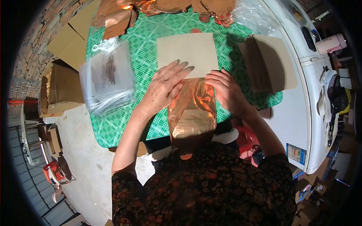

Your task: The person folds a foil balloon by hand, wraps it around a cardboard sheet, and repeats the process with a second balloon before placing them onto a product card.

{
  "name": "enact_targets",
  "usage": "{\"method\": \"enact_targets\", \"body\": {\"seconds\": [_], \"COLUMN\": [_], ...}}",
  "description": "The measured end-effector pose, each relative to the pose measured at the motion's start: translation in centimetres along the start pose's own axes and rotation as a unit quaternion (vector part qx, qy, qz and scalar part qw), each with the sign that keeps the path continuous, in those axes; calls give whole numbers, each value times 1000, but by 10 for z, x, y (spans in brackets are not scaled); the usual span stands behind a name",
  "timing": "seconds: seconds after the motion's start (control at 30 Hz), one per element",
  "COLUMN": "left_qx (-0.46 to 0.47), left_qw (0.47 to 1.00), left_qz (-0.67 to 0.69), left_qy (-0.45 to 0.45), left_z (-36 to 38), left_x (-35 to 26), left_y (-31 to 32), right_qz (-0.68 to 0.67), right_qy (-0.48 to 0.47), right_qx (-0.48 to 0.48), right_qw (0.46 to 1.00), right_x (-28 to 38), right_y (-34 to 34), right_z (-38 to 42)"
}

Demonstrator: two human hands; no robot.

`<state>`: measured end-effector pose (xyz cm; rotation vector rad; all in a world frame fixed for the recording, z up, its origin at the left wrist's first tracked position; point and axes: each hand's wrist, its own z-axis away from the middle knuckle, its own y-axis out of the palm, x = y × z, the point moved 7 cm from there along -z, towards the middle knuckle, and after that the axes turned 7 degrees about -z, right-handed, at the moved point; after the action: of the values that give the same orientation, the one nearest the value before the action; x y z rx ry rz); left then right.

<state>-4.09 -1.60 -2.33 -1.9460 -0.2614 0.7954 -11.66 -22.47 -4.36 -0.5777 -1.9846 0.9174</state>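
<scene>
A beige cardboard sheet (188, 52) lies flat on the table, its near edge meeting a shiny copper-coloured foil bag (194, 116). The bag stretches back toward my body and hangs over the table's front edge. My left hand (164, 88) rests with its fingers spread on the sheet's near left part, its thumb on the foil. At the right corner where sheet and bag meet, my right hand (227, 90) has its fingers bent over the foil's edge. The underside of its grip is hidden.
A stack of clear plastic bags (109, 75) sits on the left of the green plaid tablecloth (145, 45). More cardboard sheets (277, 62) are piled at right, beside a white appliance (294, 113). Copper foil bags (162, 6) lie at the back; an open carton (66, 88) stands left.
</scene>
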Motion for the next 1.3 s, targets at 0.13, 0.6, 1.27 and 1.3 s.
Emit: {"method": "enact_targets", "body": {"seconds": [0.13,0.6,1.27,1.3], "left_qx": [-7,-25,168,189], "left_qw": [998,997,970,924], "left_qz": [-58,-78,176,327], "left_qy": [4,4,29,-63], "left_z": [3,3,-26,-20], "left_x": [2,1,59,74], "left_y": [17,17,17,23], "right_qz": [4,-3,-247,-303], "right_qy": [-6,-33,-3,39], "right_qx": [-15,-15,23,-2], "right_qw": [1000,999,969,952], "right_x": [4,10,56,44], "right_y": [-2,4,-21,-31], "right_z": [1,18,-18,-32]}}
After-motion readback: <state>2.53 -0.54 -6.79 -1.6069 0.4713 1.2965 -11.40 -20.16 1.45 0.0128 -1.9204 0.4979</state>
